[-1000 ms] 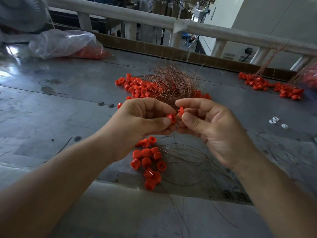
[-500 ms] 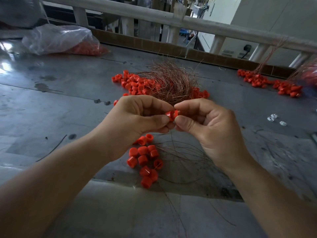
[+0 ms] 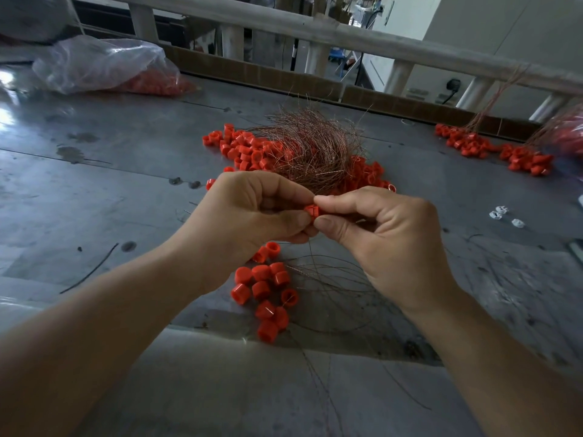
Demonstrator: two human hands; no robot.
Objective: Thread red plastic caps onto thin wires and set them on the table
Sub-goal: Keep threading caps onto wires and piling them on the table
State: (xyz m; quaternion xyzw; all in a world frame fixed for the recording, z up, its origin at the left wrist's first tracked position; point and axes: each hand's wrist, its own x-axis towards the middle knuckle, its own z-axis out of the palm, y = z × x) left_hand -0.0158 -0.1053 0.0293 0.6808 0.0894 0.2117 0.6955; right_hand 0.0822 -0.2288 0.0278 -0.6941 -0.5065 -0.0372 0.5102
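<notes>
My left hand (image 3: 249,212) and my right hand (image 3: 381,241) meet above the grey metal table (image 3: 94,190). Both pinch one small red cap (image 3: 311,211) between thumb and forefinger. A thin wire (image 3: 310,263) hangs down from the hands. Below them lies a cluster of red caps with wires (image 3: 268,291) trailing to the right. Behind the hands sits a tangled bundle of copper wire (image 3: 315,152) on a heap of loose red caps (image 3: 243,149).
A clear plastic bag (image 3: 101,66) of red caps lies at the back left. More wired caps (image 3: 492,149) lie at the back right near a white railing (image 3: 347,36). Three small white clips (image 3: 501,216) lie right of my hands.
My hands have closed together. Two separate red pieces seen between the fingertips a second ago are now pressed into one cap. The view has shifted slightly.
</notes>
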